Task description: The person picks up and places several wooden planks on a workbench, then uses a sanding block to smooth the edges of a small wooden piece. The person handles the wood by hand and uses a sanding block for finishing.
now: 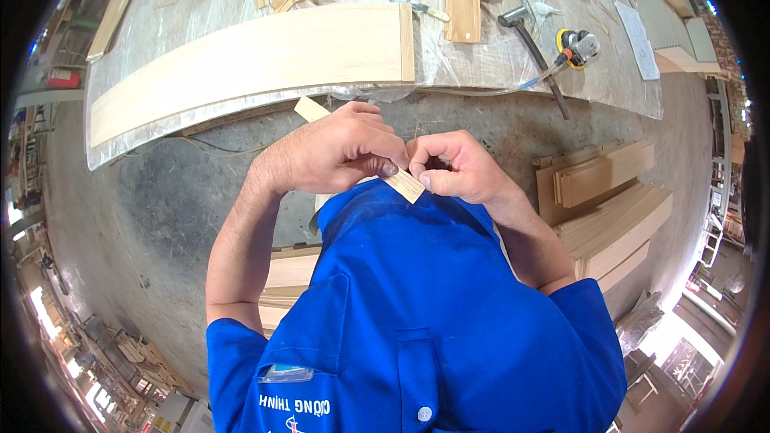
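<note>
Near a plastic-covered table (473,66), the left hand (345,146) clamps a wood strip (406,185) that may splinter if the right hand (464,166), pinched together at its edge, twists.

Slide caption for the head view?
Left hand grips a narrow wooden strip, right hand at its edge, before a plastic-covered workbench.

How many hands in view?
2. Left hand: gripping the thin wooden strip. Right hand: fingers curled by the strip's lower end; contact unclear. Any others in the background would be too small to make out.
</note>
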### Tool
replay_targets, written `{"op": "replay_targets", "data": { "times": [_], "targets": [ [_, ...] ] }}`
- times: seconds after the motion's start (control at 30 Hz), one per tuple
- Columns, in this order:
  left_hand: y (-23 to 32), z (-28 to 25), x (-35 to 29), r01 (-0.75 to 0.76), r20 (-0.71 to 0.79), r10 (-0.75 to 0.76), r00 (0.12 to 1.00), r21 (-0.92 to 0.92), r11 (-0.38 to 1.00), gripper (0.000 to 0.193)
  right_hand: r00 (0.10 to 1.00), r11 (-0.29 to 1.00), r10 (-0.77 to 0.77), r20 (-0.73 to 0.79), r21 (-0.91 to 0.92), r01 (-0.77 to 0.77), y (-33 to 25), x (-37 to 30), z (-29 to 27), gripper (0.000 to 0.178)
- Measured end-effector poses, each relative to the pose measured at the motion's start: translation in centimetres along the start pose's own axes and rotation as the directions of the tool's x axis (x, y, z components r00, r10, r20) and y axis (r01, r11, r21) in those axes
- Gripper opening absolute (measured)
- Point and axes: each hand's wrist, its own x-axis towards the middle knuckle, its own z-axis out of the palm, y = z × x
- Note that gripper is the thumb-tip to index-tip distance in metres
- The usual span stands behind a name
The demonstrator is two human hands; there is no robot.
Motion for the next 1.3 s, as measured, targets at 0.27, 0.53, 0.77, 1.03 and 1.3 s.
{"op": "replay_targets", "data": {
  "times": [0.27, 0.53, 0.77, 1.03, 1.3],
  "targets": [
    [-0.9, 0.2, 0.1, 0.062, 0.024, -0.058, 0.998, -0.356, 0.932, 0.016, 0.981, 0.912, -0.193, 0.037, -0.363, 0.193, -1.7, 1.1, -1.0, 0.005],
    [-1.4, 0.4, 1.0, 0.067, -0.391, -0.445, 0.806, -0.685, 0.725, 0.018, 0.966, 0.688, -0.114, -0.230, -0.720, -0.090, 1.5, 1.6, -5.2, 0.006],
    [-2.2, 0.2, 2.1, -0.157, -0.566, -0.623, 0.539, -0.795, 0.587, 0.017, 0.832, 0.853, -0.231, -0.505, -0.516, -0.076, 3.1, 2.1, -3.6, 0.020],
    [-2.2, -0.9, 3.9, -0.182, -0.575, -0.630, 0.523, -0.797, 0.576, 0.019, 0.892, 0.993, 0.098, -0.441, -0.021, -0.119, 0.8, 3.1, -1.8, 0.020],
    [-2.9, -1.2, 4.8, -0.221, -0.582, -0.629, 0.515, -0.799, 0.559, 0.022, 0.851, 0.996, 0.066, -0.522, 0.085, -0.025, 1.3, 3.0, -2.5, 0.017]
  ]
}}
